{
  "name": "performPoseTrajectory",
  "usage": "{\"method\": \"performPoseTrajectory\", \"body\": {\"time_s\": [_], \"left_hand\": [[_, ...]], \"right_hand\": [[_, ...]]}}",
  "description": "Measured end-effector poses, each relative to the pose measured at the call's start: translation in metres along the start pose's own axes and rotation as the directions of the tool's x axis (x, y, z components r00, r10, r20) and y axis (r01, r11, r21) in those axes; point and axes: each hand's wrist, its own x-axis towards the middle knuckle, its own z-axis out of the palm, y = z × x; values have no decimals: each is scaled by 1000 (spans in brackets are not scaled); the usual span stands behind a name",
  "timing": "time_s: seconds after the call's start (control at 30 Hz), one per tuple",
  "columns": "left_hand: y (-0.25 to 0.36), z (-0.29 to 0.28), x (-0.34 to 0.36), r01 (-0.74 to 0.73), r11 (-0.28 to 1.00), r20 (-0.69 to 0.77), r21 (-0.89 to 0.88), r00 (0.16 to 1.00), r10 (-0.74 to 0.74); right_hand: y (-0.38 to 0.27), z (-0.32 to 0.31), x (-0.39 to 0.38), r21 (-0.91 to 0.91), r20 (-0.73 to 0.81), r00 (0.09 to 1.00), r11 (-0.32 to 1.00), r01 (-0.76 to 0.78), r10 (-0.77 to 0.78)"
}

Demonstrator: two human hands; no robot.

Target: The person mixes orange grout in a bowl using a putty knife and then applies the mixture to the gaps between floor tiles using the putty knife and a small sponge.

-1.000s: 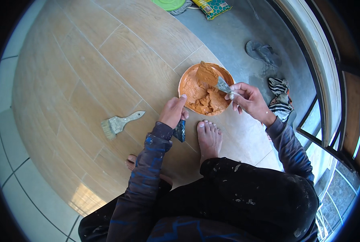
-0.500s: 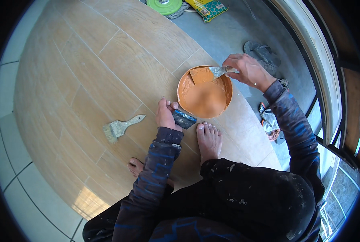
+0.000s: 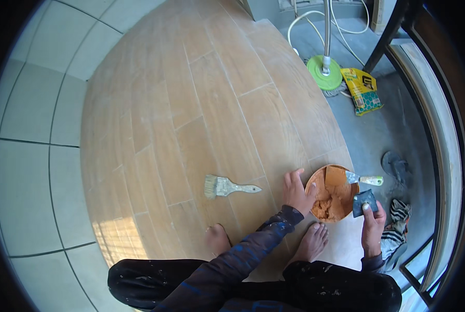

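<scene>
My left hand (image 3: 296, 193) is beside the left rim of a round bowl (image 3: 310, 193) of orange paste (image 3: 333, 203), fingers apart and thumb at the rim. My right hand (image 3: 373, 221) grips a dark square spreader (image 3: 364, 202) at the bowl's right side. A putty knife (image 3: 368, 180) with a paste-covered blade lies across the top of the bowl, handle pointing right. A paintbrush (image 3: 225, 186) lies flat on the wood-look tiles, left of my left hand. My bare feet (image 3: 311, 242) are below the bowl and brush.
A mop with a green disc (image 3: 320, 78), white hoses (image 3: 347, 31) and a yellow bag (image 3: 360, 83) are at the upper right. A dark sandal (image 3: 396, 169) and striped cloth (image 3: 399, 223) lie on the grey floor. A dark-framed door runs along the right, pale tiles (image 3: 29, 187) along the left.
The view has swung. My right hand has let go of the putty knife and now holds the dark spreader, which was in my left hand. My left hand is now at the rim, fingers apart.
</scene>
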Motion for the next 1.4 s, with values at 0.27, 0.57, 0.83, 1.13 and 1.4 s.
{"method": "performPoseTrajectory", "body": {"time_s": [0.27, 0.57, 0.83, 1.13, 1.4], "left_hand": [[-74, 9, -8, -20, 995, 482, 97, 876, -29], [-79, -33, 20, 417, 867, 681, -274, 720, -131], [-63, -86, 88, 317, 803, 520, -505, 854, -9], [6, -204, 157, 530, 51, 508, -847, 833, -218], [157, -457, 202, 486, 59, 421, -872, 805, -418]], "right_hand": [[98, -15, 6, 215, 81, 990, 967, -134, 119], [28, 40, 43, -53, 173, 984, 998, 45, -35], [-56, 140, 103, -99, 429, 903, 993, 60, -12], [-247, 274, 133, -166, 598, 800, 983, 82, 35], [-453, 413, 32, -198, 501, 843, 974, -109, 196]]}}
